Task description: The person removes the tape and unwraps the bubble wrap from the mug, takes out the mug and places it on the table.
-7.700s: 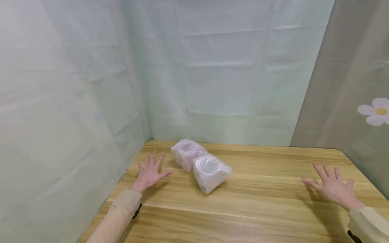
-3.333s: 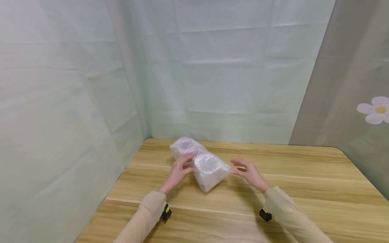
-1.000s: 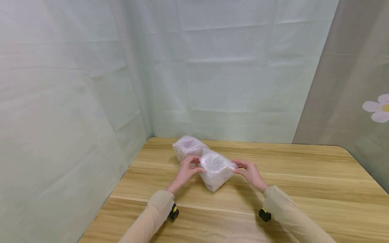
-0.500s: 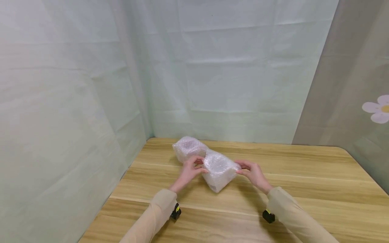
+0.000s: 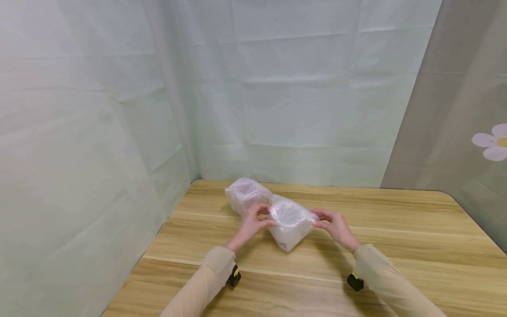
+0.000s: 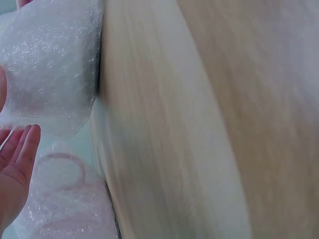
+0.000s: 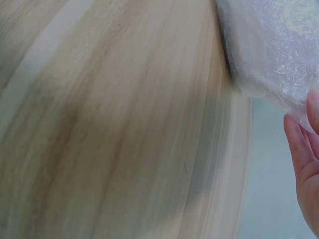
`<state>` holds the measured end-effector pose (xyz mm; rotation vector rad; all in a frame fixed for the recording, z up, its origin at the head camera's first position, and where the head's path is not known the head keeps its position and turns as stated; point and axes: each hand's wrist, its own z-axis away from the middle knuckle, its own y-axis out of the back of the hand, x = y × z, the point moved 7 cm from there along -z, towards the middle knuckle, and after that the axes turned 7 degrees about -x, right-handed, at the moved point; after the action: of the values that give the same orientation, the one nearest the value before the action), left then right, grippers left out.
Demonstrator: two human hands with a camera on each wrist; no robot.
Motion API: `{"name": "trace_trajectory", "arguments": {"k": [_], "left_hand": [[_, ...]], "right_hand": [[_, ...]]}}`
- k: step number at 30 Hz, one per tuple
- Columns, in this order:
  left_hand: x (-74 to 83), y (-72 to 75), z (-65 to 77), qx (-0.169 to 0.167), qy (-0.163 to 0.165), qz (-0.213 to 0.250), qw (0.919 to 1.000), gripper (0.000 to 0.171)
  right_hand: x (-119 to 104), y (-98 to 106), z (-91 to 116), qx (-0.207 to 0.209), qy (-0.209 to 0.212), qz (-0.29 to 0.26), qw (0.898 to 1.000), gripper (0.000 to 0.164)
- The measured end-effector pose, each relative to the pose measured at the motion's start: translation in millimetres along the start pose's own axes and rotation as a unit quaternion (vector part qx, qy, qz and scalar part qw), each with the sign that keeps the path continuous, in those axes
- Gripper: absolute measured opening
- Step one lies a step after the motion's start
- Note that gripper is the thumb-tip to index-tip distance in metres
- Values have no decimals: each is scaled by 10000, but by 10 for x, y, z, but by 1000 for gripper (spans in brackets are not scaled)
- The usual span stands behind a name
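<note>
A clear bubble-wrapped package point(image 5: 291, 226) with a rounded hollow in its top sits on the table between my hands. My left hand point(image 5: 251, 223) holds its left side, thumb toward me and fingers behind. On the other side, my right hand point(image 5: 336, 226) pinches a loose corner of the wrap, as the right wrist view also shows. A second, pinkish bubble-wrapped package point(image 5: 245, 193) lies behind and to the left, close against the first. A round rim shows through this pinkish package point(image 6: 75, 209) in the left wrist view. The wrap hides what is inside both.
The wooden table point(image 5: 396, 255) has rounded far corners. Pale green cloth point(image 5: 293, 110) hangs behind it and along the left. A grey-brown cloth point(image 5: 447, 110) with a flower print hangs at the right. Small black devices point(image 5: 234, 277) sit under both wrists.
My hands came in from the table's two sides to the clear package and took hold of it. Over the last second it has shifted slightly right with them. The pinkish package stays put.
</note>
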<state>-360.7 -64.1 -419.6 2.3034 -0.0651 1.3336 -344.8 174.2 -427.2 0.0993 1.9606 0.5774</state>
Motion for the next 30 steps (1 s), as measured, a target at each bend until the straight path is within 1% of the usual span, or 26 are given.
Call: {"name": "trace_trajectory", "arguments": {"k": [3,8,10,14,16,19,21,24,25,26,30], "left_hand": [[1,-30,-8,13,1,-105,9999,49],[21,-73,-17,21,86,-125,9999,50],[84,-86,-14,11,28,-99,9999,48],[282,-102,8,-42,-156,-55,9999,45],[372,-106,17,-66,-140,-41,9999,46],[435,-121,22,-121,-56,-62,9999,46],[458,-133,22,-126,-72,-55,9999,47],[451,-157,20,-103,-168,-52,9998,46],[392,-166,11,-66,-209,-79,9997,46],[379,-171,8,-49,-243,-66,9997,46],[152,-205,-33,11,-242,-69,9997,46]], "right_hand": [[18,27,16,3,-56,21,10000,36],[27,63,37,-4,-77,40,10000,36],[25,74,44,-10,-76,52,10000,36],[27,96,60,-11,-96,74,9999,36],[31,106,65,-11,-95,81,9999,36],[35,122,77,-2,-77,109,9999,36],[40,132,88,5,-87,123,9999,36],[43,150,106,14,-132,140,9998,36],[41,155,111,6,-151,134,9998,36],[38,162,115,0,-158,138,9998,36],[34,182,122,-13,-138,166,9998,35]]}}
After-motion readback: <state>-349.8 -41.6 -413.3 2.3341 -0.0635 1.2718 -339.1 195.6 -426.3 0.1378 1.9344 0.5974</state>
